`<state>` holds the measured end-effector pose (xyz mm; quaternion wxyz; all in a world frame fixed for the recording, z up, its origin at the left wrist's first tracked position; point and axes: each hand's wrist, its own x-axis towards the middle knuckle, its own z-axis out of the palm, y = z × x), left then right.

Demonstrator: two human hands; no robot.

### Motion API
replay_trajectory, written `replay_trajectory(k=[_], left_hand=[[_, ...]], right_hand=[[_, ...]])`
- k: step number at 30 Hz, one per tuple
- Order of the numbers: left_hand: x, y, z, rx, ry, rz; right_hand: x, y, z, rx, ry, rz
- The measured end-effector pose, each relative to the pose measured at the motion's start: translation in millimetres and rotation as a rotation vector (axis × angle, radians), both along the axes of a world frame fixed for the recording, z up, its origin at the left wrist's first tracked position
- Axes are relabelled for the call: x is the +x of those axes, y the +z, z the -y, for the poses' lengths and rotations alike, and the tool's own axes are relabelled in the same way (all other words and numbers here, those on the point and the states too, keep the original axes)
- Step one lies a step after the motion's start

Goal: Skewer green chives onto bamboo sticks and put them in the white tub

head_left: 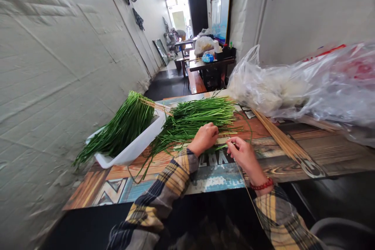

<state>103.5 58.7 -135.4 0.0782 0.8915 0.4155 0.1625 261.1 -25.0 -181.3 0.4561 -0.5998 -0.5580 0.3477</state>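
My left hand (205, 137) is closed over a few garlic chives at the table's middle; its fingertips are mostly hidden, and green stems show to its right. My right hand (242, 155) pinches a thin bamboo skewer (254, 199), which slants down toward my right forearm. Just beyond my hands lies a loose heap of garlic chives (202, 113). On the left, a white plastic tray (131, 150) holds a thick pile of chives (123, 125), with several skewers (156, 105) lying across its right side. A bundle of bare skewers (277, 134) rests to the right.
Clear plastic bags (293, 86) with pale contents cover the table's back right. The patterned wooden table (84, 191) ends close to my body. A white brick wall (52, 105) stands at the left. Farther back, another table (200, 64) carries bags and a black box.
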Motion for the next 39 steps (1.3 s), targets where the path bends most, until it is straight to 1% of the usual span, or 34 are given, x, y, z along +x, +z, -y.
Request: replay_trajectory(k=[2, 4, 7, 9, 11, 14, 17, 20, 22, 25, 28, 30, 33, 37, 39], left_hand=[[-18, 8.7, -5, -0.037, 0.068, 0.117], [-36, 20.5, -11, -0.049, 0.128, 0.171], [-49, 37.2, -20, 0.03, 0.215, 0.099], [-47, 42.7, -29, 0.091, 0.254, -0.002], [-37, 42.6, -39, 0.114, 0.262, -0.113], [-20, 36.1, -57, 0.106, 0.262, -0.225], [-11, 30.1, -74, 0.099, 0.275, -0.251], [-12, 27.9, -83, 0.075, 0.256, -0.267], [-15, 27.2, -84, 0.069, 0.231, -0.27], [-16, 25.2, -77, 0.079, 0.206, -0.264], [-15, 23.8, -70, 0.103, 0.221, -0.241], [-14, 25.4, -67, 0.119, 0.241, -0.217], [-18, 32.9, -65, 0.136, 0.247, -0.183], [-29, 48.8, -60, 0.148, 0.249, -0.16], [-35, 57.4, -56, 0.196, 0.267, -0.098]], right_hand=[[0, 1.7, 1, 0.002, 0.015, 0.0], [-1, 3.5, 1, 0.008, 0.026, 0.009], [-1, 5.1, 1, 0.017, 0.034, 0.051], [-2, 5.1, 0, 0.026, 0.035, 0.087], [-2, 4.5, -1, 0.035, 0.038, 0.108], [-3, 3.7, -2, 0.034, 0.035, 0.116], [-3, 3.7, -3, 0.033, 0.026, 0.125], [-4, 4.0, -3, 0.038, 0.019, 0.124], [-4, 4.1, -3, 0.042, 0.021, 0.12], [-3, 4.5, -3, 0.039, 0.03, 0.128], [-3, 5.0, -2, 0.045, 0.032, 0.136], [-4, 5.0, -2, 0.054, 0.033, 0.136], [-4, 4.4, -2, 0.046, 0.039, 0.132], [-3, 4.1, -2, 0.037, 0.044, 0.152], [-3, 4.5, -2, 0.042, 0.04, 0.173]])
